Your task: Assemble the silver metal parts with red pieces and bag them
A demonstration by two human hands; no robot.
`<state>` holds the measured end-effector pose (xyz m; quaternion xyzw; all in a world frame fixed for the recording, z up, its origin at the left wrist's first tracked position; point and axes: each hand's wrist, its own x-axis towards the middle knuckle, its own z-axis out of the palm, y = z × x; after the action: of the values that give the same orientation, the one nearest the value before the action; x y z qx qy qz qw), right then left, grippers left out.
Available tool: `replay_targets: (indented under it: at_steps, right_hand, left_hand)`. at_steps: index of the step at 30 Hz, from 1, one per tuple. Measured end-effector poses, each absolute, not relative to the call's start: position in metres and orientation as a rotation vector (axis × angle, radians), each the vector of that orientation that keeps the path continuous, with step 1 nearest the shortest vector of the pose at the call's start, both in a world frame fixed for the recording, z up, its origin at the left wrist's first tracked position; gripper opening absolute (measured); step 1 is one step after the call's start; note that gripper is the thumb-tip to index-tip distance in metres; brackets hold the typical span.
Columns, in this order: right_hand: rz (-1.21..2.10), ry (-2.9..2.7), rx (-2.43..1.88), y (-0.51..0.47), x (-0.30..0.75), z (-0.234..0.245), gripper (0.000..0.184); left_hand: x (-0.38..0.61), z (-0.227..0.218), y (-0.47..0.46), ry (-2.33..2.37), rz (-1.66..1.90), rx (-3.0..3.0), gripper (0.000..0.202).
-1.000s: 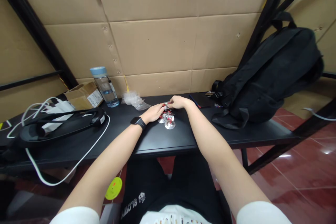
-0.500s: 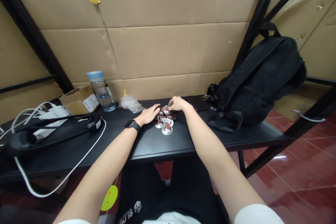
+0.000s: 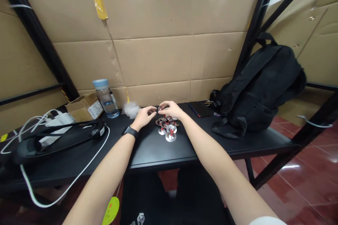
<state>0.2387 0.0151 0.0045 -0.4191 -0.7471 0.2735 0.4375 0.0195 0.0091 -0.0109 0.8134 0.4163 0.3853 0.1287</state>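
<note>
Several small silver metal discs with red centres (image 3: 168,128) lie in a pile on the black table (image 3: 158,147). My left hand (image 3: 144,115) and my right hand (image 3: 170,109) are raised just above the pile's far side, fingertips close together. Between them they pinch one silver disc (image 3: 160,108). My left wrist carries a black watch (image 3: 129,131). Both hands have curled fingers.
A water bottle with a blue cap (image 3: 106,97), a small cardboard box (image 3: 83,106) and a crumpled clear bag (image 3: 132,108) stand at the back left. A black headset with white cable (image 3: 56,135) lies left. A black backpack (image 3: 260,88) and a dark notebook (image 3: 202,109) sit right. Cardboard walls enclose the table.
Both hands have lifted off the pile and come together on one disc. The camera has tilted upward, showing more of the wall and ceiling.
</note>
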Motion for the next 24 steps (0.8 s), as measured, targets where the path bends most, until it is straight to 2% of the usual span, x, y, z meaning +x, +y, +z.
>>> replay_targets:
  at_steps: [4, 10, 19, 24]
  right_hand:
    - [0.859, -1.774, -0.859, 0.007, 0.229, 0.008, 0.042]
    - [1.173, -1.556, -0.816, 0.0, 0.228, 0.009, 0.046]
    - [1.19, -1.525, -0.915, 0.003, 0.239, 0.013, 0.034]
    - [1.191, -1.523, -0.926, 0.006, 0.251, 0.013, 0.042]
  left_hand:
    - [0.03, -0.004, -0.003, 1.164, 1.248, 2.336, 0.029]
    - [0.03, -0.001, -0.006, 1.183, 1.224, 2.346, 0.024]
    - [0.031, 0.001, -0.005, 1.294, 1.107, 2.498, 0.017]
    - [0.028, 0.0, -0.006, 1.192, 1.011, 2.549, 0.014]
